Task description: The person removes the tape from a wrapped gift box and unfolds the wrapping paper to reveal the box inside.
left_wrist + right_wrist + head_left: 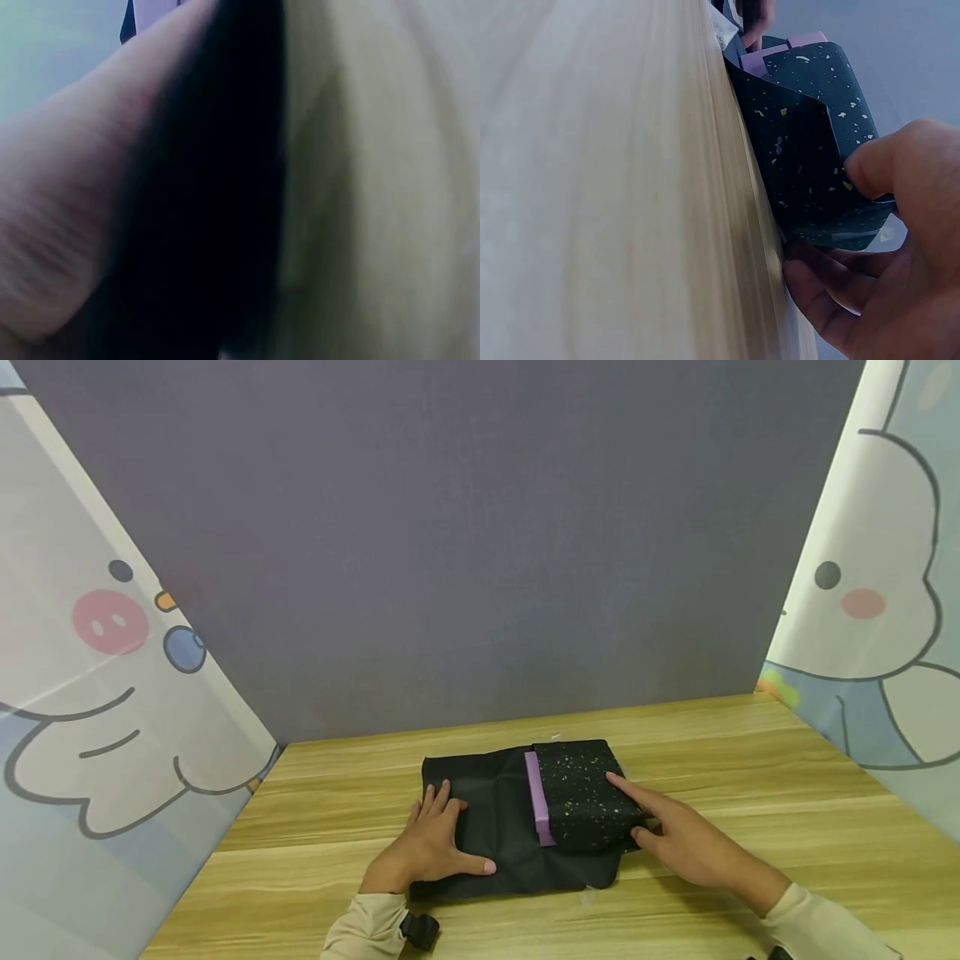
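A sheet of black wrapping paper [510,860] lies on the table, plain side up. Its right part, speckled on the outer face [577,785], is folded over a purple box [537,797], whose left edge shows. My left hand [431,847] rests on the paper's left part with the fingers spread. At the right end of the box, my right hand [678,835] pinches the folded paper between thumb and fingers. The right wrist view shows the thumb [877,165] on the speckled face and the other fingers low by the tabletop. Mostly a sleeve and a dark strap fill the left wrist view.
The wood-grain table [322,827] runs back to a grey panel [480,543]. Cartoon-printed curtains [67,760] hang at both sides. A small piece of clear tape [588,896] sits at the paper's front edge.
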Demonstrator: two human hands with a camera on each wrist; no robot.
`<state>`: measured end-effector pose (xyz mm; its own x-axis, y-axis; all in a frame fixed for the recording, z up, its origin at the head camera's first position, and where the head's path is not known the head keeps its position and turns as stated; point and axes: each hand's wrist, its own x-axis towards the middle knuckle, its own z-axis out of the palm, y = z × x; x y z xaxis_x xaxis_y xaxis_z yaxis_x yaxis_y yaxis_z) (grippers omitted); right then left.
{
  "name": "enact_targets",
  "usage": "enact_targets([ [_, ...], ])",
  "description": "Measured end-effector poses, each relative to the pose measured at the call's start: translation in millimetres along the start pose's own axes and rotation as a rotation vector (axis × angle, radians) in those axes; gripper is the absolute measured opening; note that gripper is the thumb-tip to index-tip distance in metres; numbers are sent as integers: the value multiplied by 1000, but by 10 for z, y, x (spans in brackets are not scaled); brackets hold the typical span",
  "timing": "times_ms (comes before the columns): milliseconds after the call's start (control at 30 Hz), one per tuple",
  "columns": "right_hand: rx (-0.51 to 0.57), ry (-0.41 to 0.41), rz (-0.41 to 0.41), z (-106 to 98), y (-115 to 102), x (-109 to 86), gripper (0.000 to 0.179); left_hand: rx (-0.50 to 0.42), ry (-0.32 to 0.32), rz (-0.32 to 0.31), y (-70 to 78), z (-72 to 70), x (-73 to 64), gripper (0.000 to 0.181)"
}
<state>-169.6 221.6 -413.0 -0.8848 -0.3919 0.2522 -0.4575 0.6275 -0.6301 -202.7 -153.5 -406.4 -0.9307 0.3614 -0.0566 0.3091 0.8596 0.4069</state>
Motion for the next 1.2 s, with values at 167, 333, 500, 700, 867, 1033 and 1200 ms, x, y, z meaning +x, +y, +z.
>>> enact_targets([
  [167, 2, 8, -9, 2, 11, -8, 77, -1, -18, 6, -11, 2, 4, 108],
  [333, -9, 10, -7, 3, 19, -8, 78, 22, -29, 3, -16, -1, 19, 116],
  [500, 22, 0, -7, -2, 15, -8, 78, 28, -22, -4, -35, 0, 33, 107],
  [700, 18, -3, -16, -4, 11, -11, 77, 47, -17, 8, -36, -10, 40, 100],
  [867, -4, 6, -16, -1, 13, -9, 77, 40, -18, 57, 38, -19, 55, 91],
  [1033, -20, 11, -16, -4, -4, -6, 76, 62, -16, 81, 137, -35, 28, 82],
  [1200, -22, 28, -36, -6, -20, -5, 75, 105, -25, 90, 263, -48, 3, 76],
])
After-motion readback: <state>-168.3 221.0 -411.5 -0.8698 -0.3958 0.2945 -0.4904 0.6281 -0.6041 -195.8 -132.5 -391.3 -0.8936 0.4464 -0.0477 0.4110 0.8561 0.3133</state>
